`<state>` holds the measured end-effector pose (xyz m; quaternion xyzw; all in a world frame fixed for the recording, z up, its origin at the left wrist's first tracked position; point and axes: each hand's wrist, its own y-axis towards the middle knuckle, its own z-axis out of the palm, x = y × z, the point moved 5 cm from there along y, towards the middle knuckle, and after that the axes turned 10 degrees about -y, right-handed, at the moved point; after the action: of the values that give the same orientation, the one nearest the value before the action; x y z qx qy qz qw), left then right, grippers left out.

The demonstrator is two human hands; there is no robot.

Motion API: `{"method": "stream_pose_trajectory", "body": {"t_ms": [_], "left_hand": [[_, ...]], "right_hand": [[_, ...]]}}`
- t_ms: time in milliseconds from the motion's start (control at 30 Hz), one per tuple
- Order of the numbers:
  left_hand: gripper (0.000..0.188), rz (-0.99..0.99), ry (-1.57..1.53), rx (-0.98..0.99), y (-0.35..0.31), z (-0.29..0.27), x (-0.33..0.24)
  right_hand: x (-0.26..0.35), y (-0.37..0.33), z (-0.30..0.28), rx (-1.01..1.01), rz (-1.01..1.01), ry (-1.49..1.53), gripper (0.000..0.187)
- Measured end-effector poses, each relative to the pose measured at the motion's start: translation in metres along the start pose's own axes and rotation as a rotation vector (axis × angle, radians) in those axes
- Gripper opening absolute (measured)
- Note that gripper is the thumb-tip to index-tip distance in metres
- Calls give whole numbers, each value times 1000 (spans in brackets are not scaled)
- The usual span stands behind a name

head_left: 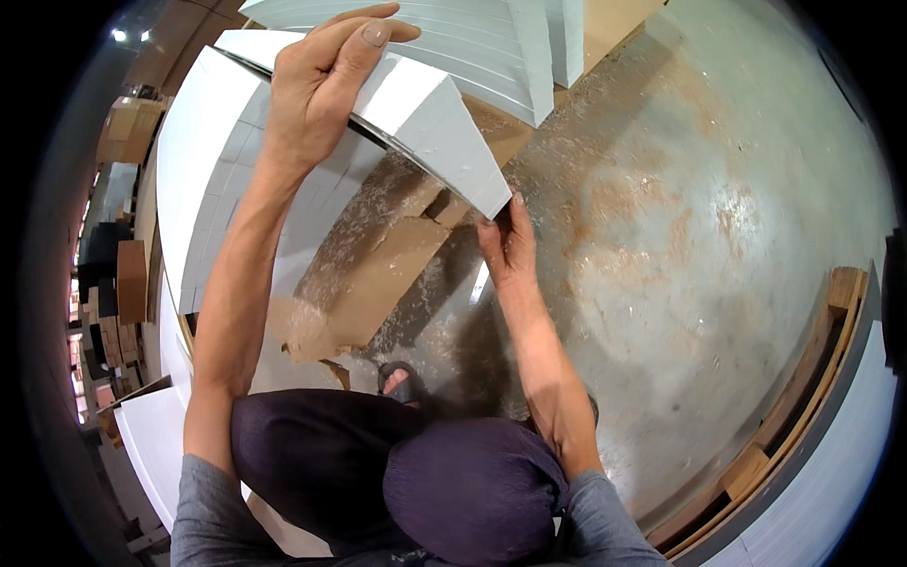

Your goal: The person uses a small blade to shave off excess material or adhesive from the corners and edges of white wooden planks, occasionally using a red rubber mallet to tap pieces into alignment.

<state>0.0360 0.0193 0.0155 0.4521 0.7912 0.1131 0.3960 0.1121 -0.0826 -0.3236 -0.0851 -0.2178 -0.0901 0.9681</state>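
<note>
A long white board or bundle of boards (430,113) lies slantwise in front of me, its narrow end towards the right. My left hand (326,80) is over its near edge, with the fingers across the top and the thumb alongside them. My right hand (510,244) is closed on the board's near right corner, thumb on one side and fingers on the other. A dark narrow gap runs along the board's near edge, above a stack of white boards (213,175). The undersides of the fingers on my left hand are hidden.
More white boards (472,47) stack at the far side, with brown cardboard (378,293) beneath. Wood pallets (756,463) edge the lower right, beside a white-topped stack (831,472). Brown dust and scraps lie on the shiny floor (680,246). My knees and sandalled foot are below.
</note>
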Motion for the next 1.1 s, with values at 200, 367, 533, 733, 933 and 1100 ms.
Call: {"method": "stream_pose_trajectory", "body": {"t_ms": [200, 367, 533, 733, 933, 1100], "left_hand": [[32, 14, 41, 26, 1, -3, -4], [31, 12, -31, -6, 1, 4, -1], [44, 37, 27, 28, -4, -7, 14], [36, 14, 11, 37, 0, 0, 9], [34, -6, 60, 59, -1, -6, 4], [34, 13, 93, 75, 3, -1, 5]], "right_hand": [[23, 7, 19, -92, -74, -61, 36], [12, 18, 11, -44, 84, 36, 35], [51, 13, 24, -53, -42, -445, 28], [133, 15, 122, 293, -403, -705, 41], [147, 36, 184, 498, -340, -563, 37], [146, 41, 171, 375, -254, -349, 19]]}}
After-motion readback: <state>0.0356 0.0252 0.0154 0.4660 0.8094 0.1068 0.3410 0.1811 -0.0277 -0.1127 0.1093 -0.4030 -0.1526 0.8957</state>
